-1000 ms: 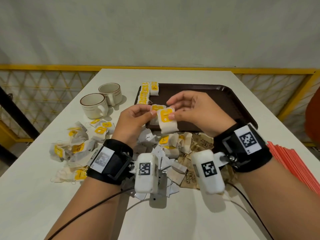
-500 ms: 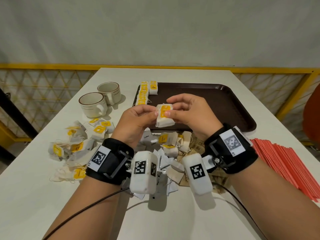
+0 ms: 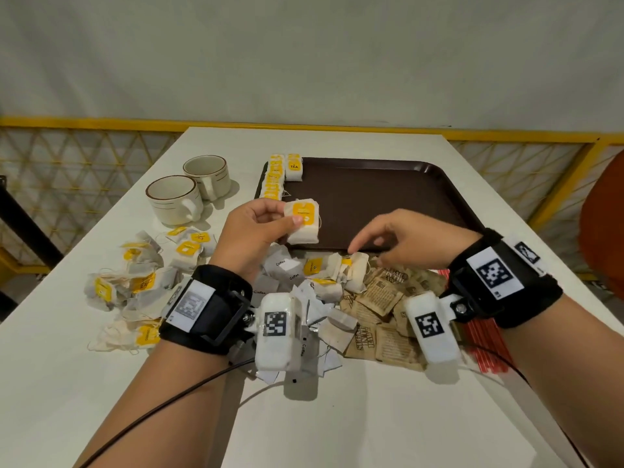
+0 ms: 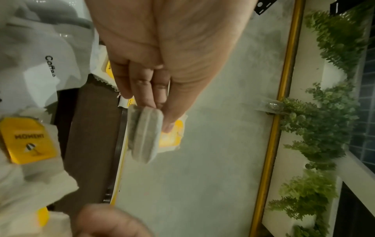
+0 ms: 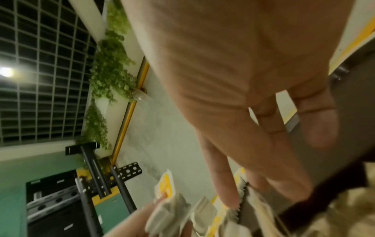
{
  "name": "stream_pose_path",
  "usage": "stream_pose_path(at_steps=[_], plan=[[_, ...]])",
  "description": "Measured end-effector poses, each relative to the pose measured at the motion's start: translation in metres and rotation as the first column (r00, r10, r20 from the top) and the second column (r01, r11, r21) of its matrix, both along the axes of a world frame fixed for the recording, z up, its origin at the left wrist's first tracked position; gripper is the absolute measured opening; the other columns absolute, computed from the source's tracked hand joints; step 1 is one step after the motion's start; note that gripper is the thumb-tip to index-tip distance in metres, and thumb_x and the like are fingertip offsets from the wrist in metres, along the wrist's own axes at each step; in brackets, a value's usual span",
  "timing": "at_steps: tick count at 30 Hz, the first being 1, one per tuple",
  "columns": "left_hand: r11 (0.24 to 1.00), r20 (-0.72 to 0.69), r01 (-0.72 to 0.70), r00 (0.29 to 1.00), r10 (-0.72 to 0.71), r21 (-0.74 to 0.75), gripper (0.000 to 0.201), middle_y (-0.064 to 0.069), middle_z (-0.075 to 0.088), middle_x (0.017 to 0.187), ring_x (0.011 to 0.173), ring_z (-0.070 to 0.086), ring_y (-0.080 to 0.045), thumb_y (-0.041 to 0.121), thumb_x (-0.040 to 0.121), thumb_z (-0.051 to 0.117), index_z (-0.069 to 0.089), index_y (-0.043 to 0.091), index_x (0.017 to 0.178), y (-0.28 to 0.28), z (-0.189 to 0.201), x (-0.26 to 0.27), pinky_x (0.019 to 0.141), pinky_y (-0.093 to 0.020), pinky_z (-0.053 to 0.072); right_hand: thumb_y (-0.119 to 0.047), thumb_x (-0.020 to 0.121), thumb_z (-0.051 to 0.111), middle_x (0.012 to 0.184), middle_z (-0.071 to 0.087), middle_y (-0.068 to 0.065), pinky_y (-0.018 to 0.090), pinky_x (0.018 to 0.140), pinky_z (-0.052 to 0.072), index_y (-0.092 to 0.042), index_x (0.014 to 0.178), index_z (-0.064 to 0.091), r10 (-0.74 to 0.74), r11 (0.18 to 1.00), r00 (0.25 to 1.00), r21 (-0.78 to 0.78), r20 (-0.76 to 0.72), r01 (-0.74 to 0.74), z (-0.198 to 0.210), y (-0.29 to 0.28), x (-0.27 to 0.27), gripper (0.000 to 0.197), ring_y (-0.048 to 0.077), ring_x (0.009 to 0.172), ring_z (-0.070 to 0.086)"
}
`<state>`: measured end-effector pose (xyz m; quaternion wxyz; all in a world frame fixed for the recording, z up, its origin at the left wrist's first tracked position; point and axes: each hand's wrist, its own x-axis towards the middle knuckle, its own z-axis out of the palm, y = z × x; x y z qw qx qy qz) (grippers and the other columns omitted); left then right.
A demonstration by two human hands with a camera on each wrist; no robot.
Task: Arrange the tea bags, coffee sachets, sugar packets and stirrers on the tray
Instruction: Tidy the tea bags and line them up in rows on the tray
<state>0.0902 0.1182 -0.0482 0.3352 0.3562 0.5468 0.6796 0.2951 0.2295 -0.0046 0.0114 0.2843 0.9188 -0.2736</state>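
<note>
Head view shows the left hand [image 3: 251, 233] with its grip pinched on a tea bag [image 3: 302, 221] above the near left edge of the tray [image 3: 388, 197], while the right hand [image 3: 405, 239], fingers loose, reaches toward the pile [image 3: 324, 268] on the bench [image 3: 337, 417].

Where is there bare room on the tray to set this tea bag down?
Most of the tray is bare, from the row of tea bags in its far left corner across to its right rim. The left hand holds a tea bag above the crowded pile along its near edge.
</note>
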Motion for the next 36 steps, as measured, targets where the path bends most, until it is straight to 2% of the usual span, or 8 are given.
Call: stream_pose_path(at_steps=[5,10,14,18,24,27,30,36], plan=[[1.0,0.016,-0.007,1.0,0.007,0.006,0.013,-0.004,0.067,0.073,0.061,0.061,-0.006,0.0,0.08,0.069,0.061,0.011,0.081,0.001,-0.001,0.002,0.056,-0.015,0.047,-0.015,0.079,0.075,0.104,0.069,-0.011,0.035,0.095,0.049,-0.031,0.078,0.071,-0.011,0.996,0.992,-0.089,-0.123,0.0,-0.004,0.0,0.003,0.016,0.004,0.097,0.063],[1.0,0.0,-0.016,1.0,0.016,-0.009,0.012,0.002,0.07,0.071,0.066,0.063,-0.009,0.004,0.082,0.068,0.061,0.014,0.08,0.003,-0.003,0.002,0.062,-0.019,0.048,-0.008,0.084,0.07,0.084,0.071,-0.007,0.036,0.078,0.056,-0.018,0.09,0.071,-0.011,0.986,0.982,-0.167,-0.191,-0.021,0.01,0.004,0.005,0.012,0.011,0.078,0.067],[1.0,-0.011,0.004,1.0,-0.005,-0.023,0.009,0.002,0.071,0.073,0.072,0.065,-0.013,0.007,0.083,0.067,0.062,0.014,0.081,0.003,-0.003,0.002,0.072,-0.025,0.05,0.002,0.084,0.064,0.107,0.06,-0.019,0.031,0.085,0.056,-0.036,0.097,0.069,0.08,0.996,0.997,-0.031,-0.011,-0.08,0.0,0.009,0.0,0.041,0.004,0.088,0.066],[1.0,-0.02,-0.007,1.0,0.007,-0.029,0.009,-0.003,0.071,0.079,0.076,0.065,-0.017,0.007,0.084,0.067,0.062,0.014,0.082,0.003,-0.003,0.002,0.075,-0.028,0.051,-0.007,0.078,0.075,0.109,0.063,-0.013,0.026,0.087,0.054,-0.027,0.086,0.073,0.081,0.995,0.994,-0.055,-0.076,-0.086,-0.005,0.008,-0.001,0.022,0.013,0.091,0.065],[1.0,-0.053,-0.015,0.998,0.014,-0.025,0.011,-0.003,0.069,0.079,0.07,0.063,-0.01,0.006,0.085,0.066,0.062,0.015,0.08,0.002,-0.002,0.002,0.067,-0.02,0.049,-0.01,0.079,0.074,0.106,0.067,-0.013,0.021,0.085,0.051,-0.022,0.08,0.072,0.139,0.988,0.988,-0.058,-0.063,-0.143,-0.005,0.011,-0.003,0.012,0.009,0.092,0.064],[0.999,-0.087,-0.038,0.996,0.037,-0.007,0.011,-0.003,0.066,0.076,0.064,0.06,-0.007,0.005,0.085,0.066,0.061,0.014,0.081,0.0,-0.001,0.003,0.061,-0.016,0.047,-0.011,0.08,0.072,0.088,0.072,-0.004,0.029,0.079,0.054,-0.013,0.09,0.071,0.092,0.973,0.971,-0.188,-0.219,-0.134,0.006,0.007,-0.002,0.01,0.01,0.078,0.067],[0.999,-0.159,-0.049,0.986,0.048,-0.001,0.012,-0.006,0.063,0.074,0.061,0.058,-0.007,0.004,0.084,0.067,0.061,0.013,0.079,-0.001,-0.001,0.005,0.06,-0.015,0.046,-0.01,0.074,0.07,0.083,0.072,0.003,0.023,0.068,0.057,-0.008,0.095,0.067,-0.012,0.864,0.907,-0.462,-0.42,-0.203,0.015,-0.007,-0.008,0.022,0.011,0.073,0.067],[1.0,-0.208,0.015,0.978,-0.018,-0.017,0.019,-0.005,0.065,0.071,0.062,0.059,-0.011,-0.007,0.081,0.065,0.064,0.012,0.078,-0.002,0.0,0.01,0.061,-0.023,0.05,0.007,0.075,0.071,0.09,0.06,0.008,0.019,0.061,0.056,-0.009,0.102,0.064,-0.254,0.892,0.765,-0.449,-0.591,-0.05,0.002,-0.025,-0.041,0.032,0.011,0.066,0.063]])
